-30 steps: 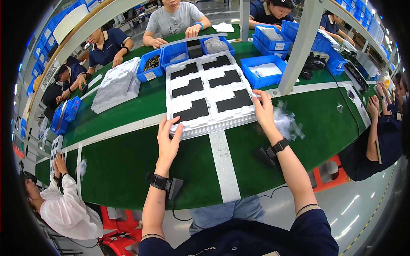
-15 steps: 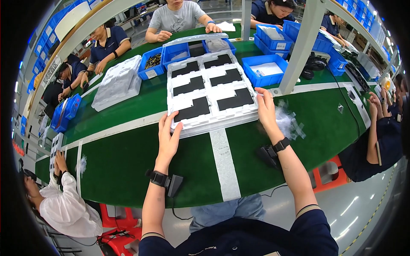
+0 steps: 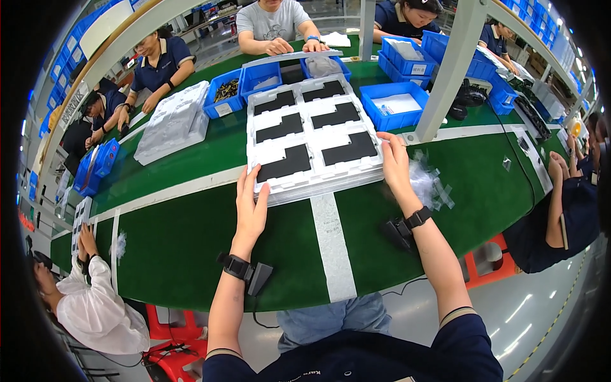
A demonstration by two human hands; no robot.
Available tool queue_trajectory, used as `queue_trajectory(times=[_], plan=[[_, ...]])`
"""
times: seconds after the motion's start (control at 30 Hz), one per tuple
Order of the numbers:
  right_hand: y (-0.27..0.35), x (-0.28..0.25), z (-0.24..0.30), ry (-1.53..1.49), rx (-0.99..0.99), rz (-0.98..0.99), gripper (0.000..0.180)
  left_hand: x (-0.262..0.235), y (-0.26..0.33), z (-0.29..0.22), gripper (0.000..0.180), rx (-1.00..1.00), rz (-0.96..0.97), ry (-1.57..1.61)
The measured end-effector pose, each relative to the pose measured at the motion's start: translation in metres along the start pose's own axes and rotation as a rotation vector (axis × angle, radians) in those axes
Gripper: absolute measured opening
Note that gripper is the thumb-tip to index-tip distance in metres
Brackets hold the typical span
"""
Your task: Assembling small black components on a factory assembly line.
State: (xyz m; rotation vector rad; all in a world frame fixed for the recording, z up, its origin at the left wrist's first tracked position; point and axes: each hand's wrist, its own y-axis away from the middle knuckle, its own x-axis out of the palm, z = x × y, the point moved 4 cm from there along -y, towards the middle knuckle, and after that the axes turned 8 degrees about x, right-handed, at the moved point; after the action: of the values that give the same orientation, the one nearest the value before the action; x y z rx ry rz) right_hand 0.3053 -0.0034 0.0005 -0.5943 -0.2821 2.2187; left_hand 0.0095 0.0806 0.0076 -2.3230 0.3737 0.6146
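Observation:
A stack of white moulded trays point(image 3: 312, 189) lies in front of me on the green table. Flat black L-shaped pieces point(image 3: 286, 163) sit in several pockets of the top tray. At the near left corner my left hand point(image 3: 250, 207) grips the stack, thumb at the front and fingers along the side. My right hand point(image 3: 396, 164) holds the right edge near the front, its fingertips on the rim. The undersides of the fingers against the stack are partly hidden. Each wrist wears a black strap with a dark device.
Crumpled clear tape point(image 3: 429, 181) lies right of the stack. Blue bins point(image 3: 394, 105) stand behind it, one holding small brass-coloured parts point(image 3: 227, 91). Another white tray stack point(image 3: 172, 124) is at left. A grey post point(image 3: 452, 70) rises at right. Co-workers sit around the table point(image 3: 178, 254).
My hands keep their hold on the tray stack, and the view has shifted very slightly. Across the table, a person's hand has moved inward, closer to that person's other hand.

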Motion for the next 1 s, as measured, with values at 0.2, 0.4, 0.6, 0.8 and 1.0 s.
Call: queue_trajectory(times=[0.2,0.4,0.6,0.8,1.0], plan=[[-0.002,-0.003,0.006,0.034,-0.060,-0.049,0.024,-0.002,-0.002,-0.003,0.039,-0.001,0.014,0.015],[-0.002,-0.001,-0.007,0.007,0.068,-0.019,0.026,-0.001,-0.001,-0.005,0.038,-0.005,0.023,-0.007],[-0.002,0.002,-0.010,-0.029,0.098,-0.014,0.028,-0.001,-0.001,-0.002,0.039,-0.013,0.020,0.003],[-0.004,-0.002,-0.005,-0.019,0.108,-0.030,0.028,-0.002,-0.002,-0.004,0.038,-0.009,0.011,-0.001],[-0.005,-0.004,-0.018,-0.068,0.130,-0.079,0.025,0.002,0.000,0.002,0.042,-0.028,0.039,0.004]])
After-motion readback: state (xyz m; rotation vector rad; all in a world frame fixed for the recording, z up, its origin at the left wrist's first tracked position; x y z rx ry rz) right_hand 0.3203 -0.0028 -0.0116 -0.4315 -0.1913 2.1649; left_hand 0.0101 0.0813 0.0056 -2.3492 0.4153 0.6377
